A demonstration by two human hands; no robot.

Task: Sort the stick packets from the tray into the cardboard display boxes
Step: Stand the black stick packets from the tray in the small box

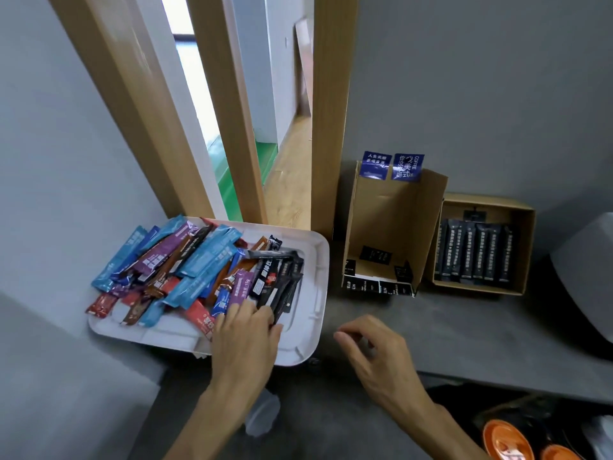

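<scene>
A white tray [311, 260] sat on the dark gray table [464, 327], at its left end. It held a big messy pile of stick packets [185, 263]. Most were blue, purple, red and brown. A small bunch of black packets [282, 280] lay on the right side of the pile.

The left hand [247, 333] was down on the tray, palm down. Its fingertips pressed on the near ends of the black packets. I could not tell if it had really pinched one.

The right hand [371, 343] hung just above the table, right of the tray. Its fingers were loosely curled and it held nothing.

Two cardboard boxes stood farther back by the gray wall. The open box [391, 227] beside the tray was bare inside, with blue flaps at the top and black flaps at the bottom. The second box [524, 247] sat just to its right. A neat row of black packets [474, 254] stood side by side in it.
</scene>
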